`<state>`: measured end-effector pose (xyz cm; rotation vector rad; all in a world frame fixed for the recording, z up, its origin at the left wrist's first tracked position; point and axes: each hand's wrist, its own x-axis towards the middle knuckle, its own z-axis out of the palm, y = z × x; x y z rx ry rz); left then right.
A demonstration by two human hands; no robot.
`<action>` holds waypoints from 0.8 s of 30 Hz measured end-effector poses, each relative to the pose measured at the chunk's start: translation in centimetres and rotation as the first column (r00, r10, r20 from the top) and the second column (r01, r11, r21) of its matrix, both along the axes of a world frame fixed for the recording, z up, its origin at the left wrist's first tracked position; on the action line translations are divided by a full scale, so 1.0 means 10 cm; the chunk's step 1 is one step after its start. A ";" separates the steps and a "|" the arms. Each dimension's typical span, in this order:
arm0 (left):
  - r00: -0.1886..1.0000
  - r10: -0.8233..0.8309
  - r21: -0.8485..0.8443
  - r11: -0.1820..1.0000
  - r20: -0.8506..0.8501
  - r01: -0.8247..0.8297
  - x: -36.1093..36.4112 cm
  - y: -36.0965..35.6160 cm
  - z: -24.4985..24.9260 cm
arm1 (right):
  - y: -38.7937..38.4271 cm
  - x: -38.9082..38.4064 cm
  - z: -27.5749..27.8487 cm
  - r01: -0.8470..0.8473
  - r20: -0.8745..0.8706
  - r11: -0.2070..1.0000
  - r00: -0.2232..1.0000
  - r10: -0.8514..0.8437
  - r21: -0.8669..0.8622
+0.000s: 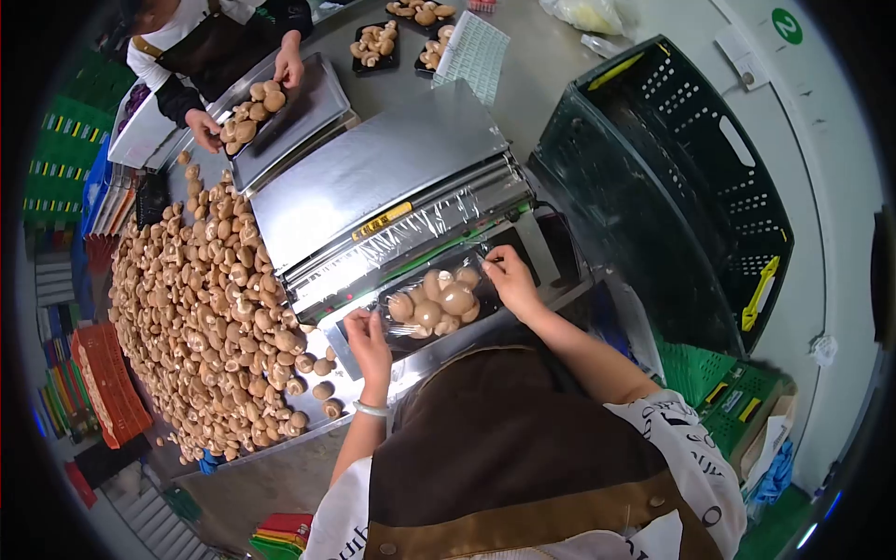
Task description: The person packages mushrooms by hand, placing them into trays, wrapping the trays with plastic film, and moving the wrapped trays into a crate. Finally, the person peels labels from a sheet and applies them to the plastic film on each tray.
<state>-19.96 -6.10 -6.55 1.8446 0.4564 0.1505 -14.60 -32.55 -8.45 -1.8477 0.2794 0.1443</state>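
A dark tray of brown mushrooms [434, 301] with shiny clear cling film [403, 329] over it lies in front of me, at the near side of the wrapping machine [373, 177]. My left hand [370, 343] is at the tray's left end, its fingers closed on the film edge. At the right end, my right hand [511, 282] pinches the film between thumb and fingers. Some film lies along the machine's roller bar, just beyond the tray. The fingertips partly hide the tray's corners.
A big heap of loose mushrooms [201, 317] covers the table at left. Across the machine, a co-worker's hands [289, 67] hold a filled tray of mushrooms [250, 117] over a scale. Packed trays [375, 45] stand at the back. A dark green crate [653, 177] stands at right.
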 end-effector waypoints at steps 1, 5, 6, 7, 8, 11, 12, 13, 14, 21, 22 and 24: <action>1.000 0.000 -0.008 1.000 0.023 0.000 0.00 0.09 -0.05 | -0.04 -0.02 0.13 0.071 -0.057 0.979 0.997 -0.061 0.189; 0.994 -0.111 0.195 0.975 -0.007 0.110 0.10 0.17 0.28 | -0.59 -0.39 0.69 0.219 -0.047 0.939 0.976 -0.215 0.265; 0.978 -0.209 0.363 0.912 0.004 0.194 0.13 0.12 0.19 | -0.70 -0.51 0.70 0.237 -0.012 0.956 0.971 -0.239 0.173; 0.951 -0.308 0.518 0.813 -0.003 0.265 0.15 0.06 0.04 | -0.78 -0.63 0.54 0.276 0.062 0.956 0.957 -0.283 0.102; 0.911 -0.411 0.656 0.681 -0.024 0.324 0.21 -0.05 -0.08 | -0.83 -0.84 0.02 0.340 0.175 0.931 0.933 -0.315 -0.134; 0.814 -0.580 0.805 0.469 -0.030 0.364 0.50 -0.34 -0.26 | -0.55 -0.88 -0.50 0.445 0.106 0.843 0.894 -0.434 -0.302; 0.785 -0.617 0.803 0.493 0.053 0.334 0.57 -0.50 -0.26 | -0.40 -0.91 -0.66 0.467 0.130 0.824 0.883 -0.450 -0.322; 0.725 -0.688 0.785 0.465 0.029 0.410 0.64 -0.61 -0.23 | -0.26 -0.93 -0.87 0.580 -0.064 0.770 0.807 -0.587 0.265; 0.655 -0.756 0.769 0.425 0.010 0.478 0.68 -0.67 -0.18 | -0.13 -0.94 -1.07 0.675 -0.337 0.313 0.650 -0.682 0.668; 0.602 -0.777 -0.733 0.300 0.183 0.611 0.31 -1.22 0.91 | -0.05 -1.02 0.99 0.034 -0.081 0.116 0.898 0.432 0.993; 0.554 -0.805 -0.708 0.264 0.212 0.655 0.28 -1.17 0.95 | -0.06 -0.97 1.23 -0.147 0.065 0.128 0.866 0.496 0.981; 0.343 -0.811 -0.688 -0.097 0.473 0.719 0.18 -1.17 1.08 | -0.22 -0.78 1.42 -0.472 0.230 0.368 0.811 0.539 0.801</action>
